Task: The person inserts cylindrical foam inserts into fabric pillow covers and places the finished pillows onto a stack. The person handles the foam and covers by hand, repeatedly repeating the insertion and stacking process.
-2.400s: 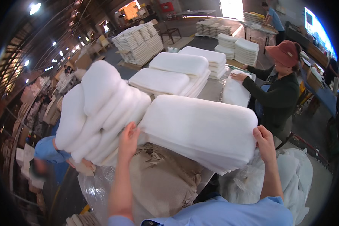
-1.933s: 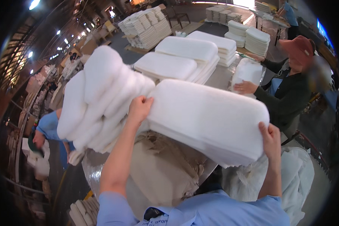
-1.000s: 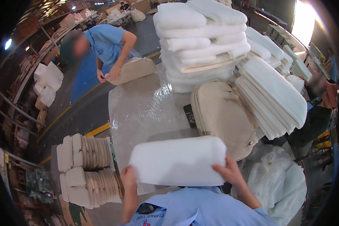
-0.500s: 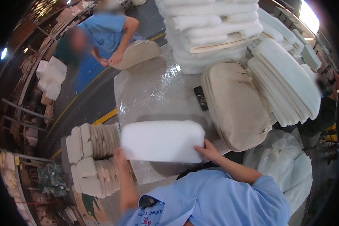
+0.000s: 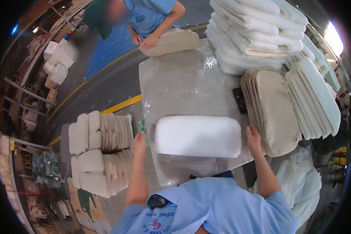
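A white, rounded padding block point(image 5: 198, 136) lies flat on the plastic-covered table point(image 5: 175, 89) in front of me. My left hand point(image 5: 140, 143) is past the block's left end, apart from it, fingers loosely bent and seemingly holding nothing. Just beyond those fingers shows a narrow green piece point(image 5: 142, 126); whether they touch it I cannot tell. Off the block's right end, my right hand point(image 5: 253, 139) is open with its fingers up, close beside a stack of beige fabric-covered pads point(image 5: 275, 113).
Upright beige cushions point(image 5: 101, 132) stand in two rows at left. White padding point(image 5: 257, 31) is piled high at the far right, with more white sheets point(image 5: 314, 97) beside it. A black object point(image 5: 240, 100) lies by the beige stack. Across the table, a co-worker handles a beige cushion point(image 5: 171, 42).
Both hands have let go of the white block and moved apart, beyond its ends. The block now rests on the table. My view has shifted, and the green piece has come into sight.
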